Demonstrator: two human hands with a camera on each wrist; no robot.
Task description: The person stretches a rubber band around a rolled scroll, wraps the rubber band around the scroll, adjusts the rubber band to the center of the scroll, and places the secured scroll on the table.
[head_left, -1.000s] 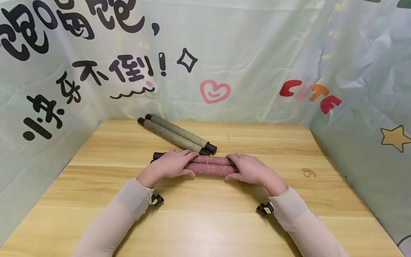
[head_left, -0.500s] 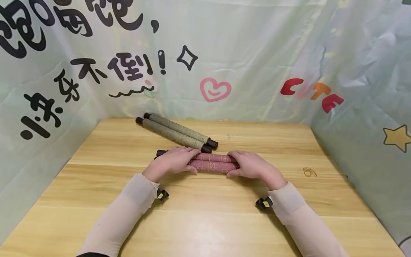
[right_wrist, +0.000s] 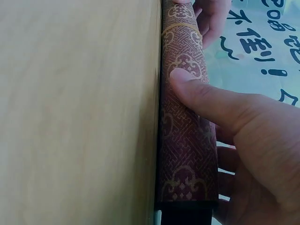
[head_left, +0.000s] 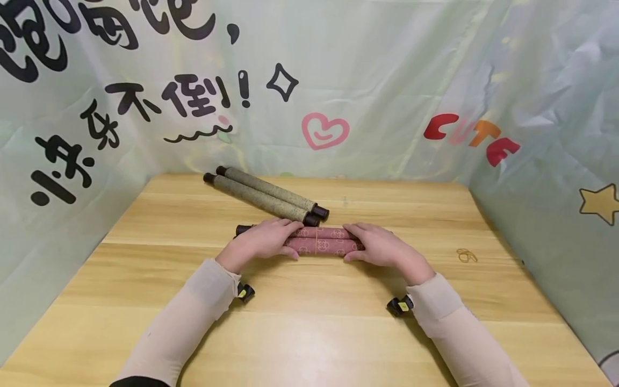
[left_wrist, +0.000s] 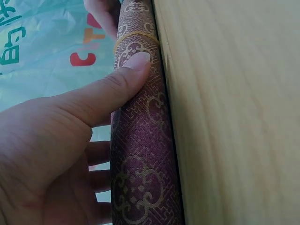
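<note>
A maroon scroll [head_left: 326,246] with a gold pattern lies crosswise on the table as two parallel rolls, a thin rubber band [head_left: 316,240] around its middle. My left hand [head_left: 263,239] grips its left part, and a black end knob sticks out beyond. The right part is held by my right hand [head_left: 379,244]. In the left wrist view, the left thumb [left_wrist: 115,89] presses along the near roll while the other fingers go behind it. The right wrist view has the right thumb [right_wrist: 211,96] on the near roll too, fingers on the far side.
Just behind lies a grey-green scroll [head_left: 261,199], also two rolls with black ends, set at a slant. Loose rubber bands [head_left: 466,255] lie to the right on the wooden table [head_left: 309,333]. Printed cloth [head_left: 387,70] hangs around the back and sides.
Both hands have shifted the maroon scroll slightly to the right, keeping their grip. The head view has moved a little. The grey-green scroll stays in place.
</note>
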